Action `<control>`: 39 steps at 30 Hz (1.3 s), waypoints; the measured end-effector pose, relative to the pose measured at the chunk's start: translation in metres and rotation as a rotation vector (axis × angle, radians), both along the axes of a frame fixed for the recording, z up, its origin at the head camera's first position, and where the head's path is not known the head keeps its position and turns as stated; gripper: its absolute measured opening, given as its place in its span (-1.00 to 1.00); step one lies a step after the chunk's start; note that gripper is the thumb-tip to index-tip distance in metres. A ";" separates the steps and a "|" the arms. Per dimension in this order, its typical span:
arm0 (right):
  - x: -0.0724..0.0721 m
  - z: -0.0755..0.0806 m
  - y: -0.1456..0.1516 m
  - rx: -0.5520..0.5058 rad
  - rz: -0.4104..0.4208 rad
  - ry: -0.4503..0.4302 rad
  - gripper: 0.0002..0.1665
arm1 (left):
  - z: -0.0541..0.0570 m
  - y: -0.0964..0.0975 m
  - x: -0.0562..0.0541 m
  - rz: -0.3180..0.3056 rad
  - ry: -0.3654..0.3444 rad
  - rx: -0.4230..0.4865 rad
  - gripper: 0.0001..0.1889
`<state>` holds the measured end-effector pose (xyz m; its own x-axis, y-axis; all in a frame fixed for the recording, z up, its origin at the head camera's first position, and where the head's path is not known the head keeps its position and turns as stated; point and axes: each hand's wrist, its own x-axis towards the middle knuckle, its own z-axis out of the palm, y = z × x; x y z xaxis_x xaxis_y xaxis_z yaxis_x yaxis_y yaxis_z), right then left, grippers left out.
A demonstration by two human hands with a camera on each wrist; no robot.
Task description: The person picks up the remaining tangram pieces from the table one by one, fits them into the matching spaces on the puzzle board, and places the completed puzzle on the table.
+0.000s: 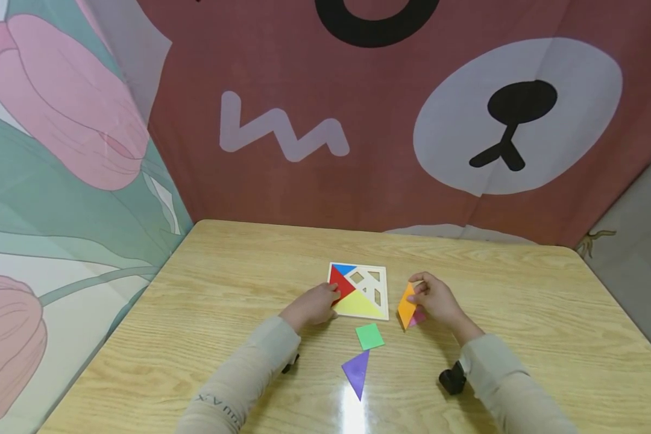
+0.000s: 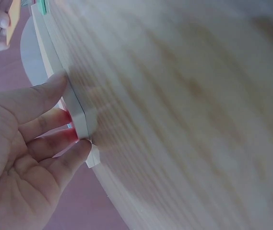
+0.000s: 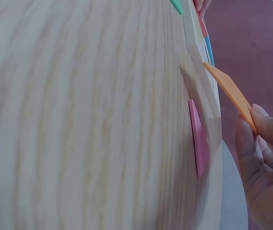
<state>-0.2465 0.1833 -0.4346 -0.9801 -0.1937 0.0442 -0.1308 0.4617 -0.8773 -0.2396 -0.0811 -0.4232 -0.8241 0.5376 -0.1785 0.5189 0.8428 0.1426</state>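
Observation:
A white tangram board (image 1: pixel 384 301) lies on the table, with blue, red (image 1: pixel 340 286) and yellow (image 1: pixel 360 305) triangles set in it. My left hand (image 1: pixel 317 303) grips the board's left edge. In the left wrist view, two of that hand's fingertips touch the red triangle, with the thumb and another finger against the rim. My right hand (image 1: pixel 438 299) pinches an orange parallelogram (image 3: pixel 230 91) by one end, tilted above the table just right of the board. Beneath it lies a pink piece (image 3: pixel 199 139), partly hidden in the head view.
A green square (image 1: pixel 370 336) lies in front of the board, and a purple triangle (image 1: pixel 357 371) lies nearer still. The wooden table (image 1: pixel 239 259) ends at the back against a printed curtain (image 1: pixel 304 193). Black objects (image 1: pixel 452 380) show at both wrists.

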 end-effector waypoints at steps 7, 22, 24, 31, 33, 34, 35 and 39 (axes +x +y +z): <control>-0.001 -0.002 -0.002 -0.007 0.001 -0.006 -0.63 | -0.001 0.000 0.000 -0.028 0.038 0.011 -0.52; -0.003 0.000 -0.009 -0.026 -0.028 -0.027 -0.61 | 0.002 0.001 0.002 -0.010 0.026 0.003 -0.53; -0.004 0.000 -0.010 -0.034 -0.027 -0.035 -0.61 | 0.004 0.001 0.003 -0.009 0.024 0.001 -0.53; -0.006 0.001 -0.013 -0.033 -0.024 -0.017 -0.61 | 0.003 0.001 0.001 -0.017 0.028 -0.010 -0.53; -0.007 0.000 -0.014 -0.037 -0.021 -0.003 -0.61 | 0.002 0.001 0.000 -0.019 0.026 -0.011 -0.53; -0.007 0.000 -0.015 -0.039 -0.020 0.002 -0.61 | 0.002 0.001 0.000 -0.017 0.023 -0.011 -0.53; -0.007 0.000 -0.016 -0.041 -0.020 0.006 -0.61 | 0.002 0.001 0.000 -0.017 0.021 -0.012 -0.53; -0.007 0.000 -0.019 -0.038 -0.029 0.017 -0.62 | 0.001 0.001 0.000 -0.012 0.009 -0.013 -0.51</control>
